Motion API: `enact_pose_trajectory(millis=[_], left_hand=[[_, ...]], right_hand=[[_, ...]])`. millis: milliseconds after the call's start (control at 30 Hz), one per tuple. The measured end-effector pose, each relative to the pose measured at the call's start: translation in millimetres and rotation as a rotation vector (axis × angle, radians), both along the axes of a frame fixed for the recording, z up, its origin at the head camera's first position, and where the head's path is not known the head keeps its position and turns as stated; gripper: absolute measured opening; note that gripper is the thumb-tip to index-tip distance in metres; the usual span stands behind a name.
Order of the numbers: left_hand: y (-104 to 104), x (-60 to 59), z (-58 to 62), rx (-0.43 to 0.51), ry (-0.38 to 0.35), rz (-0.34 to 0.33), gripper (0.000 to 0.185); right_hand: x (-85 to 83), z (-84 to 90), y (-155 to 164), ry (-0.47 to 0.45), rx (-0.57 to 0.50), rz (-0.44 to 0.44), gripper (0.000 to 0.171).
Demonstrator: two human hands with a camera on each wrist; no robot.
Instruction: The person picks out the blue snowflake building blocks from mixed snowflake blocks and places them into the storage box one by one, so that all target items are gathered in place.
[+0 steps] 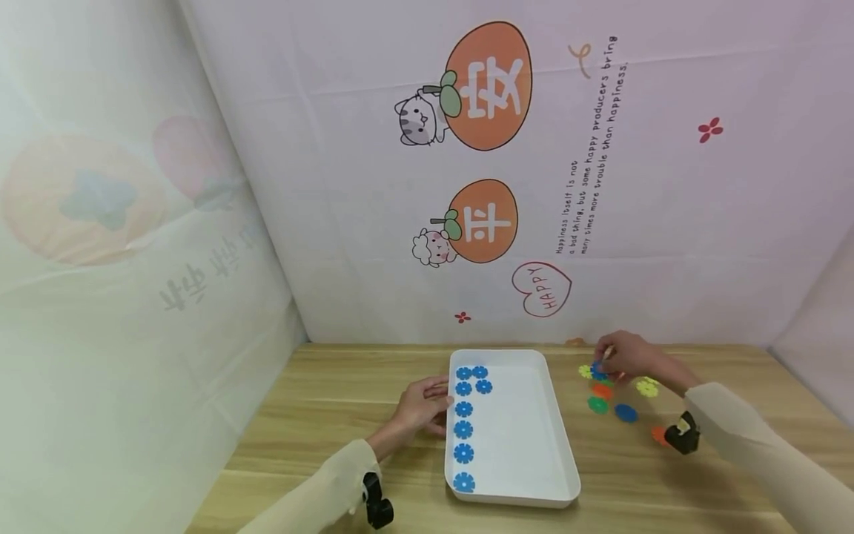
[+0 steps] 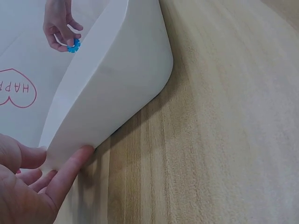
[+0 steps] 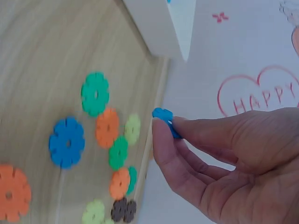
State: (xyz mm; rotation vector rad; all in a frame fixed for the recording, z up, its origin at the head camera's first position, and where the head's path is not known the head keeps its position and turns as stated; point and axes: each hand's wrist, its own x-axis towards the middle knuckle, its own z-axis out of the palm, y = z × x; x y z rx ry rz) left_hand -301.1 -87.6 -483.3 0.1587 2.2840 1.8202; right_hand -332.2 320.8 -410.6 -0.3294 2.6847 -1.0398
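My right hand [image 1: 626, 354] pinches a blue notched plastic disc [image 3: 163, 115] between thumb and fingertips, raised above the table at the right. On the left, my left hand [image 1: 419, 406] touches the outer side of a white rectangular tray [image 1: 565, 452]. Its index finger lies fairly straight along the wall, and the thumb tip is right at the rim in the left wrist view. Inside the tray, several blue flower-shaped discs [image 1: 463, 429] form a column along the left side, with two more beside its far end.
Right of the tray lie loose discs: a green disc [image 1: 598, 405], a blue disc [image 1: 626, 413], orange ones, yellow-green ones [image 1: 647, 386] and dark brown ones [image 3: 124, 210]. A printed white cloth [image 1: 373, 222] hangs behind the wooden table [image 1: 320, 415], and another at the left.
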Motion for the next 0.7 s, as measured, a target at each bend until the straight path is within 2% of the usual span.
enact_pose_trajectory(millis=[200, 367, 500, 700], left_hand=[[-1, -2.2, 0.5, -0.004, -0.02, -0.002, 0.047], [0, -4.2, 1.3, 0.004, -0.026, 0.004, 0.047], [-1, -5.0, 2.8, 0.018, -0.018, -0.008, 0.051], [-2, -5.7, 0.6, 0.024, -0.02, -0.018, 0.054]], right_hand=[[-1.3, -1.5, -20, 0.039, -0.021, -0.005, 0.005], [-4.7, -1.9, -35, 0.064, -0.045, -0.02, 0.013], [-2.1, -0.4, -49, 0.081, -0.117, -0.017, 0.018], [5.9, -9.4, -75, 0.158, -0.217, 0.05, 0.015]])
